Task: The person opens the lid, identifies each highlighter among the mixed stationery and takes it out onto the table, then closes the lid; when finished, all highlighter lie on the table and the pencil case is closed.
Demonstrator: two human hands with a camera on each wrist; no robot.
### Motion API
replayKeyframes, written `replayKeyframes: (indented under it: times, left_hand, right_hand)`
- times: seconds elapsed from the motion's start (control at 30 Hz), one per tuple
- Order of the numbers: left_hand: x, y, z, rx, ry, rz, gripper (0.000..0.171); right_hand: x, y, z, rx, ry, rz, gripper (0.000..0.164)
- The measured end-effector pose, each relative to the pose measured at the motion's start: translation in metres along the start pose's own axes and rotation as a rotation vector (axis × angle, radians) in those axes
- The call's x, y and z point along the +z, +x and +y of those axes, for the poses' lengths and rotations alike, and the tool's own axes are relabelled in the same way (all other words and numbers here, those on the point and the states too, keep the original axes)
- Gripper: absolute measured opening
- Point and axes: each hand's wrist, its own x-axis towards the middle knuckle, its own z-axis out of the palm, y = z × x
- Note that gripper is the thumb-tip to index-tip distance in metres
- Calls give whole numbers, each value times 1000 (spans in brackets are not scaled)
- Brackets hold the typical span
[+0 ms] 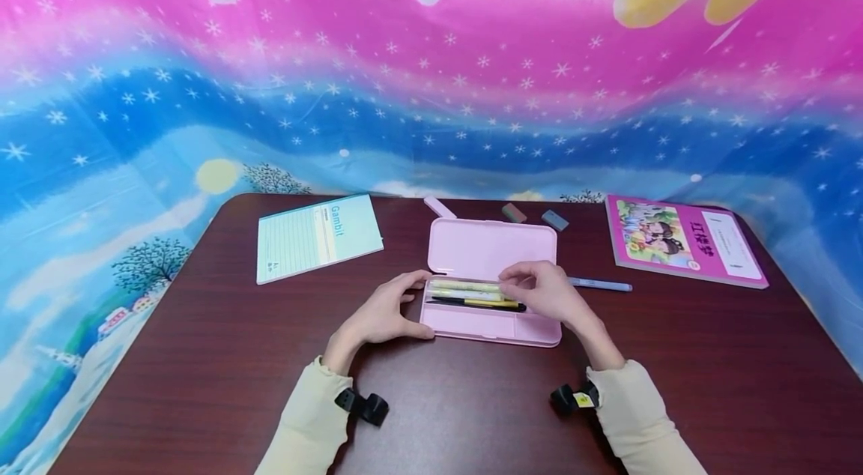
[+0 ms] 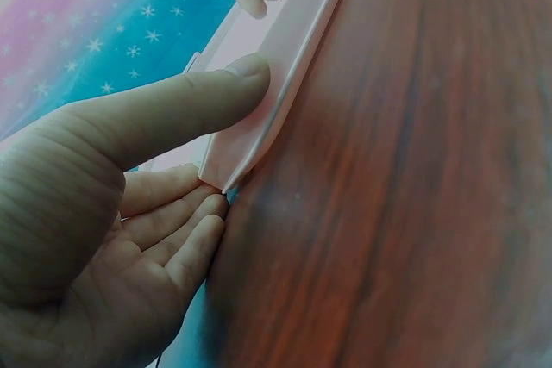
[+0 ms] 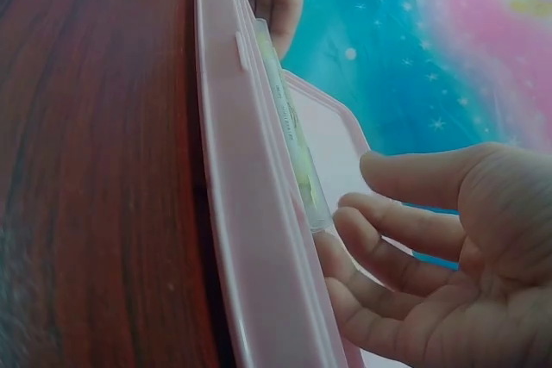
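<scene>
A pink pencil case (image 1: pixel 465 323) lies on the table with its lid (image 1: pixel 492 246) folded back. Inside are several yellowish pens (image 1: pixel 465 295) and a black-and-yellow pen (image 1: pixel 482 304). My left hand (image 1: pixel 386 310) holds the case's left end, the thumb on the near edge and the fingers around the side. Over the right half of the case is my right hand (image 1: pixel 544 291), fingers bent loosely around the pen ends. In the right wrist view its thumb and fingers stand apart beside a clear-edged yellowish item (image 3: pixel 297 140) that rises above the case's rim (image 3: pixel 250 170).
Behind the case lie a pink stick-shaped item (image 1: pixel 440 207) and two small blocks, one brown-green (image 1: pixel 514 213), one grey-blue (image 1: pixel 555 220). A blue pen (image 1: pixel 603 285) lies to the right. A Gambit notebook (image 1: pixel 317 239) is at left, a pink book (image 1: pixel 684 243) at right.
</scene>
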Motion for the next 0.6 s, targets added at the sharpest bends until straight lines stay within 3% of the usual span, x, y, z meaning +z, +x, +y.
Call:
replayKeyframes:
  times: [0.27,0.6]
  left_hand:
    - [0,1,0,4,-5,0,80]
    - [1,0,-2,-16,9,1,81]
  right_hand:
    - [2,1,0,-44,-119,-11,11]
    - [2,-1,0,-80,-133,-59,11]
